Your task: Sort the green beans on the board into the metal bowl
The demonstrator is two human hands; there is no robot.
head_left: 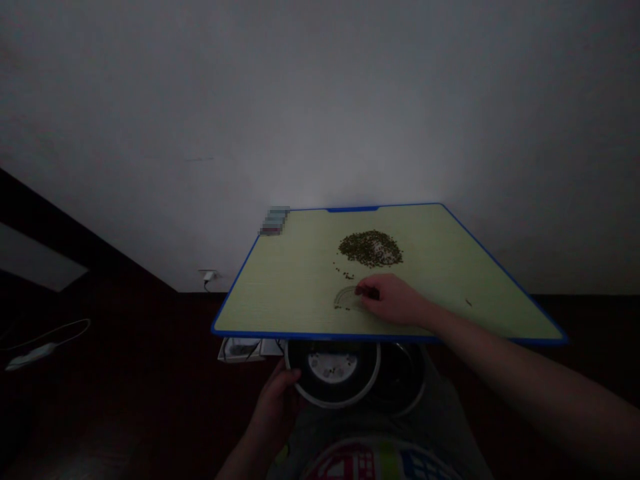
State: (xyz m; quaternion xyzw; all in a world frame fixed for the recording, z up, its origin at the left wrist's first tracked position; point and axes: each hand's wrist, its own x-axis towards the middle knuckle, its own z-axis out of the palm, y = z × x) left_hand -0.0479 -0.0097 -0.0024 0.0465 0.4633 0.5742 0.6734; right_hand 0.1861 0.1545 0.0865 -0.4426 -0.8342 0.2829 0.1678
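One bowl (334, 395) grasped at nine o'clock by left hand (279, 395); curling right hand (393, 298) at grain heap's (364, 249) six o'clock, cannot tell if loaded; could scatter grains by bumping board (280, 283)

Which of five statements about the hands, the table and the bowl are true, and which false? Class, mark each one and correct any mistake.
1. The left hand is at the rim of a bowl. True.
2. The right hand is buried in the pile. False: the right hand is on the near side of the pile, apart from it.
3. The table has a blue edge. True.
4. Every dark bit lies inside the pile. False: a few loose bits lie nearer the person.
5. The bowl stands on the tabletop. False: it is below the table's near edge.
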